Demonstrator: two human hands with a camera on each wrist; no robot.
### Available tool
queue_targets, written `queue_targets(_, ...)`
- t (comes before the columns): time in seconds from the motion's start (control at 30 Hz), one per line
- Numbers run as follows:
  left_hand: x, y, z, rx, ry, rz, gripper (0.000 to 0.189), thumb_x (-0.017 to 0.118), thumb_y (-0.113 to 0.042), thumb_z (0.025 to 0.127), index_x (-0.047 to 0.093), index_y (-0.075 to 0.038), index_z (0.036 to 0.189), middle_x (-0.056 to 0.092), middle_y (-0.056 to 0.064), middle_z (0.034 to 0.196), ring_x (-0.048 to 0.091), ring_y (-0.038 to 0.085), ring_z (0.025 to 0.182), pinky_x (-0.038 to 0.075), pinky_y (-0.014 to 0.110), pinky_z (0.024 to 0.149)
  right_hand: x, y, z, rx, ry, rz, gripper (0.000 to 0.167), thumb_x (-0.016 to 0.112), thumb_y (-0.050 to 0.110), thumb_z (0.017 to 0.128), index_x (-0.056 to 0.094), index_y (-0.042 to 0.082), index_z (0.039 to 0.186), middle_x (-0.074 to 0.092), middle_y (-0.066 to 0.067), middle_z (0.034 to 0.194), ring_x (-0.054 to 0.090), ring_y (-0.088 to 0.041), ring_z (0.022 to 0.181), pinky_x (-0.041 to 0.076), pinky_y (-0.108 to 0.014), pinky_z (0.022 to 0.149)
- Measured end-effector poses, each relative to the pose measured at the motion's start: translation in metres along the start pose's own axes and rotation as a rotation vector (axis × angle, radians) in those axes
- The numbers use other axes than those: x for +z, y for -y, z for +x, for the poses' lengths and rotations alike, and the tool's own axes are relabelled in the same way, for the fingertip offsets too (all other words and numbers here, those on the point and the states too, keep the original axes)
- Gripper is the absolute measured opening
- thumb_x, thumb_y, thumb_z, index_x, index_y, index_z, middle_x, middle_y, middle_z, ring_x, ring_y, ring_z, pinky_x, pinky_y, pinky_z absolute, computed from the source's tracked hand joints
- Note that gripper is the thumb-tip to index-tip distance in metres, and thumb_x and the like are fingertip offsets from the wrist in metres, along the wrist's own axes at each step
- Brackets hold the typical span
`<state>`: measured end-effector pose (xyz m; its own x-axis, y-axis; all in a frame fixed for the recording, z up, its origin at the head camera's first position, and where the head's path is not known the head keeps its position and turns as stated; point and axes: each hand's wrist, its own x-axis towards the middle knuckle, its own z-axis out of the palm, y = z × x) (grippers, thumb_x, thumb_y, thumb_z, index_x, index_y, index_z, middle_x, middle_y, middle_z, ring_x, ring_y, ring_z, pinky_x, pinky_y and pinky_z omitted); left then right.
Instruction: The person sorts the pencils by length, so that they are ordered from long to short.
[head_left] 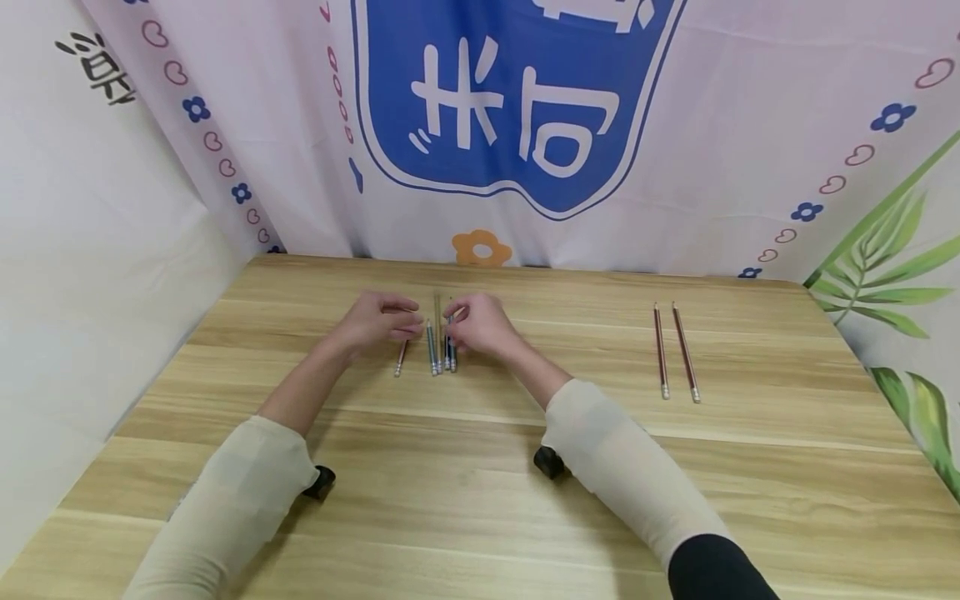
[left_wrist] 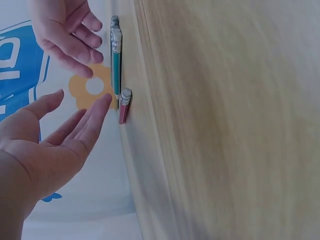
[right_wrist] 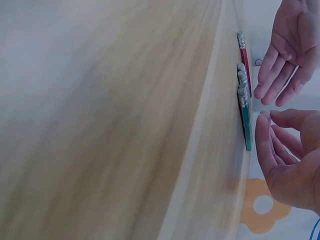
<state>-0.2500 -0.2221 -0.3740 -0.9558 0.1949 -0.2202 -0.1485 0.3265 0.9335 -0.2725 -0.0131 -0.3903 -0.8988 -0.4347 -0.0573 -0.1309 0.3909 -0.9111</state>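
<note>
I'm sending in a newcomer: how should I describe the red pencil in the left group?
At the far edge of the wooden table, find the hanging cloth's orange flower. Nearer you and slightly left lies a group of pencils, with the red pencil at its left side, a little apart. Among those, it alone shows red.

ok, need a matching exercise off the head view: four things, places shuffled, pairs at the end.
1. lone red pencil
2. pencil pair
3. orange flower print
4. pencil cluster

A. on the backdrop cloth
B. partly hidden by right hand
C. off to the right of both hands
D. partly hidden by left hand

Pairs: 1-D, 2-C, 3-A, 4-B
</note>
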Motion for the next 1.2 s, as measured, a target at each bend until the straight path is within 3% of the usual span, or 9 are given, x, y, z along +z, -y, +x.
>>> queue_targets(0.2, -0.001, 0.001, -0.001, 0.002, 0.019, -0.052, 0.046, 0.055, -0.003, 0.106, 0.042, 0.021, 0.143, 0.058, 0.039, 0.134, 0.071, 0.033, 0.113, 0.054, 0.043, 0.106, 0.009, 0.003, 0.010, 0.004, -0.035, 0.004, 0.025, 0.070, -0.007, 0.090, 0.070, -0.012, 0.115, 0.075, -0.022, 0.090, 0.070, -0.021, 0.064, 0.067, -0.034, 0.062)
queue_targets(0.57, -0.003, 0.001, -0.004, -0.016, 0.005, -0.070, 0.045, 0.053, -0.002, 0.106, 0.042, 0.021, 0.143, 0.057, 0.038, 0.135, 0.073, 0.027, 0.107, 0.055, 0.042, 0.107, 0.021, 0.009, 0.019, 0.023, -0.064, -0.120, 0.020, 0.071, -0.008, 0.089, 0.071, -0.010, 0.109, 0.073, -0.018, 0.080, 0.069, -0.020, 0.059, 0.063, -0.024, 0.054)
queue_targets(0.77, -0.003, 0.001, -0.004, -0.020, -0.005, -0.068, 0.044, 0.053, -0.002, 0.106, 0.044, 0.021, 0.142, 0.058, 0.038, 0.135, 0.073, 0.026, 0.106, 0.056, 0.041, 0.105, 0.024, 0.011, 0.022, 0.041, -0.079, -0.191, 0.007, 0.068, -0.011, 0.088, 0.070, -0.005, 0.089, 0.069, -0.012, 0.074, 0.064, -0.015, 0.053, 0.061, -0.022, 0.052)
queue_targets(1.03, -0.004, 0.000, -0.004, -0.013, -0.005, -0.060, 0.043, 0.054, -0.003, 0.106, 0.046, 0.021, 0.141, 0.060, 0.037, 0.133, 0.073, 0.027, 0.107, 0.058, 0.038, 0.102, 0.028, 0.015, 0.025, 0.029, -0.091, -0.332, 0.029, 0.069, -0.007, 0.086, 0.056, 0.007, 0.064, 0.056, -0.002, 0.056, 0.056, -0.011, 0.045, 0.052, -0.020, 0.043)
queue_targets(1.2, -0.004, -0.001, -0.003, -0.009, -0.012, -0.066, 0.041, 0.055, -0.003, 0.106, 0.048, 0.021, 0.139, 0.061, 0.036, 0.131, 0.073, 0.023, 0.103, 0.058, 0.037, 0.102, 0.029, 0.016, 0.027, -0.004, -0.104, -0.444, 0.037, 0.074, -0.001, 0.084, 0.048, 0.012, 0.061, 0.046, 0.002, 0.054, 0.051, -0.011, 0.049, 0.046, -0.020, 0.045)
